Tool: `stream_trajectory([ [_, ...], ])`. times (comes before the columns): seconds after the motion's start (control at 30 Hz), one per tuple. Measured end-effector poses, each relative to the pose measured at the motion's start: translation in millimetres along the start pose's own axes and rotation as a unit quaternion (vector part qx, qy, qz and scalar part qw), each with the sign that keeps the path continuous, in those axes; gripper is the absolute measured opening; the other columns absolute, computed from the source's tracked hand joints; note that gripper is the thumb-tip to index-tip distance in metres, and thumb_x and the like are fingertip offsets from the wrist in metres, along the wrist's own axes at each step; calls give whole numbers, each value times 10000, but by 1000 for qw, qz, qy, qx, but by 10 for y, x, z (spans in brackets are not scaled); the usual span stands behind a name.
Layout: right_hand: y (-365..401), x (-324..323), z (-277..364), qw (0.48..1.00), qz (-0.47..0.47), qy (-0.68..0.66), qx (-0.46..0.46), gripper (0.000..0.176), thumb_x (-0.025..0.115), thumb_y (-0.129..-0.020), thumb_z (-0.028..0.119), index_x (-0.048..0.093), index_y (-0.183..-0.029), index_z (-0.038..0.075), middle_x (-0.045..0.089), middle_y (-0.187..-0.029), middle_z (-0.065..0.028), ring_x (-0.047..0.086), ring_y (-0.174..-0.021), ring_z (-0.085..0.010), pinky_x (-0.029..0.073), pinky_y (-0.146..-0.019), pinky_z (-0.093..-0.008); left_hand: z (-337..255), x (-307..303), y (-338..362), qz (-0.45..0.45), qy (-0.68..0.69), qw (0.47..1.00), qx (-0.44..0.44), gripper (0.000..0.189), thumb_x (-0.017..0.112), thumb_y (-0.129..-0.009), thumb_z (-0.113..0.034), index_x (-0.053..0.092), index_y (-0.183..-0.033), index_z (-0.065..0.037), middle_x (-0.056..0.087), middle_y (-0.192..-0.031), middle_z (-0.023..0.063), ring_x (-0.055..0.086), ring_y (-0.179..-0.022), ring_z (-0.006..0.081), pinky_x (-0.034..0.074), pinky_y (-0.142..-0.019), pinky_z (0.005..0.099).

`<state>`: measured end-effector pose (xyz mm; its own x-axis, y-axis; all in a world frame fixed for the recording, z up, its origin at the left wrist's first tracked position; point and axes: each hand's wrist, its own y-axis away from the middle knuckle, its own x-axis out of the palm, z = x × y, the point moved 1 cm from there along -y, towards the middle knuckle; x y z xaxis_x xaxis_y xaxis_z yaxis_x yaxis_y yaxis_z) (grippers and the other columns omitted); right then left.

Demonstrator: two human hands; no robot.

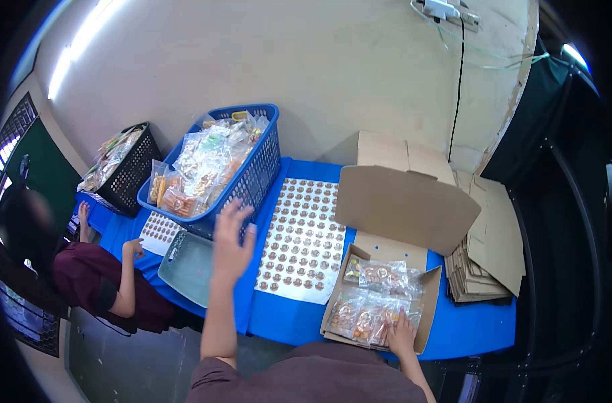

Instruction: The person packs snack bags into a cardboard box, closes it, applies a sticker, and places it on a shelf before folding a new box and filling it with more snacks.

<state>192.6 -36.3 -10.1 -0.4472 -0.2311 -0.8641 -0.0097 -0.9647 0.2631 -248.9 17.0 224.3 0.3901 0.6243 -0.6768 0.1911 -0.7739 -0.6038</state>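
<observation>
My left hand (233, 245) is raised beside the blue basket (262, 158), slightly smeared by motion, its fingers apart and nothing in them. Clear plastic packets of snacks (205, 158) are heaped in that basket. My right hand (401, 334) lies with stretched fingers on packets at the near right of the open cardboard box (427, 302). Inside the box, several clear packets (366, 312) with round labels sit in two rows. Between basket and box lies a white sheet of round brown stickers (299, 235).
Flattened cardboard boxes (491, 235) are stacked at the right. The box lid (407, 208) stands upright behind its tray. A translucent tray (188, 269) sits left of my left arm. Farther left are a black basket (141, 168) of packets and another person (111, 282) beside a smaller sticker sheet (159, 232).
</observation>
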Motion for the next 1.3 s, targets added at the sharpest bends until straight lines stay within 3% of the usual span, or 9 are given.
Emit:
stream_trajectory([
  [0.13,-56,11,-96,1000,4,-22,-15,596,459,-942,436,416,-1398,55,409,-1434,-214,380,-1314,-393,264,-1093,-496,138,-649,-358,-125,-63,990,-27,338,514,-955,-241,564,-1233,-55,471,-1362,169,421,-1294,338,322,-1083,430],
  [0.27,-30,-45,-47,1000,14,4,-6,532,431,-958,422,487,-1343,58,408,-1445,-188,376,-1323,-386,277,-1081,-523,528,-928,-765,-120,-52,990,-54,346,493,-969,-264,563,-1226,-43,469,-1358,177,437,-1277,342,333,-1068,419],
  [0.43,-73,44,-132,999,11,-21,23,556,457,-958,420,474,-1342,19,387,-1442,-235,358,-1333,-407,279,-1089,-513,2057,-548,-1280,-70,-97,989,-87,356,511,-950,-273,606,-1146,9,577,-1224,181,512,-1202,307,361,-1037,369],
  [0.5,-63,105,-198,999,9,-41,18,570,467,-956,424,467,-1344,5,377,-1439,-261,341,-1340,-426,273,-1097,-509,2890,-200,-1345,159,-78,938,-298,426,519,-930,-340,625,-1153,7,641,-1112,187,554,-1159,295,381,-1027,365],
  [0.8,23,-2,30,999,-36,-31,-23,548,558,-922,306,435,-1355,-7,355,-1411,-324,269,-1349,-502,246,-1117,-513,2787,182,-1027,472,-260,816,-210,434,461,-937,-383,573,-1311,-193,580,-1279,204,514,-1237,321,363,-1065,378],
  [0.97,-7,30,86,998,-56,-37,-22,555,556,-914,257,401,-1373,-16,357,-1402,-324,268,-1343,-502,241,-1115,-524,3656,500,-1097,167,-269,888,-334,464,474,-943,-254,477,-1381,-101,525,-1358,167,487,-1254,355,366,-1063,398],
  [1.03,15,6,150,998,-54,-37,-21,562,558,-909,236,386,-1380,-19,352,-1406,-320,258,-1346,-501,235,-1115,-528,2799,107,-1170,99,-157,920,-346,459,487,-947,-218,468,-1380,-67,535,-1361,117,498,-1247,349,278,-1106,477],
  [1.13,28,0,224,996,-79,-31,-33,584,571,-896,200,359,-1393,-19,344,-1411,-307,237,-1356,-493,223,-1117,-531,2683,21,-1172,-194,-222,940,-174,438,587,-902,-213,545,-1328,-122,645,-1202,84,576,-1150,276,56,-1113,637],
  [1.3,17,-8,257,990,-114,-64,-55,531,520,-941,205,358,-1396,-15,344,-1409,-296,231,-1361,-478,220,-1116,-524,2622,-155,-1113,-197,-150,954,-171,421,673,-854,-210,603,-1262,-134,688,-1109,57,619,-1077,235,109,-1125,582],
])
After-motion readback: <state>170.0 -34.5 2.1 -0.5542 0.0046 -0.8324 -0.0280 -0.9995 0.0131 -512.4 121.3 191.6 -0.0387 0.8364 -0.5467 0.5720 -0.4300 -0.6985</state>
